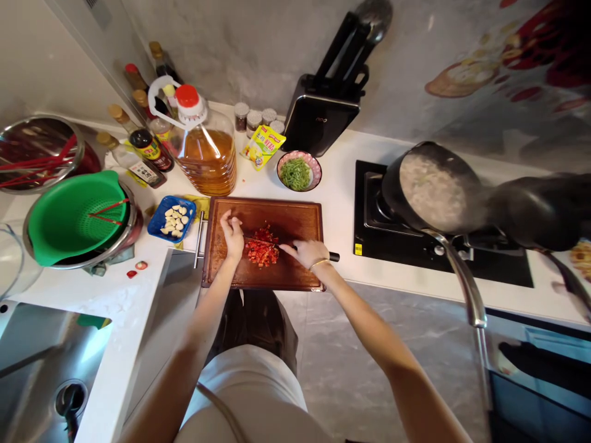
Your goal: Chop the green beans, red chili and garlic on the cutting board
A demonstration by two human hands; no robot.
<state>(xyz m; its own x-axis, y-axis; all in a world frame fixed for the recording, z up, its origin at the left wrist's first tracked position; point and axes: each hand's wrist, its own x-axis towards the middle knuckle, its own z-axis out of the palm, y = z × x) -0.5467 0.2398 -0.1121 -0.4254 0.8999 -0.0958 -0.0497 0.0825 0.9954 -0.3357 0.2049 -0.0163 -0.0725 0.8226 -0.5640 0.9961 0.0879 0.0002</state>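
Chopped red chili (pixel 262 248) lies in a small heap at the middle of the wooden cutting board (pixel 300 215). My right hand (pixel 310 253) is wrapped round a kitchen knife (pixel 334 256); its black handle end sticks out to the right. The blade lies across the chili and is hard to make out. At the heap's left side, my left hand (pixel 233 237) is raised over the board near the knife's far end, its fingers loosely bent and apart, with nothing seen in them.
Left of the board sits a blue basket (pixel 153 225) of garlic cloves. A bowl of sliced greens (pixel 295 174), an oil jug (pixel 207 154) and a knife block (pixel 318 117) stand behind. A steaming pan (pixel 434 184) is on the stove at right; a sink (pixel 37 351) lies left.
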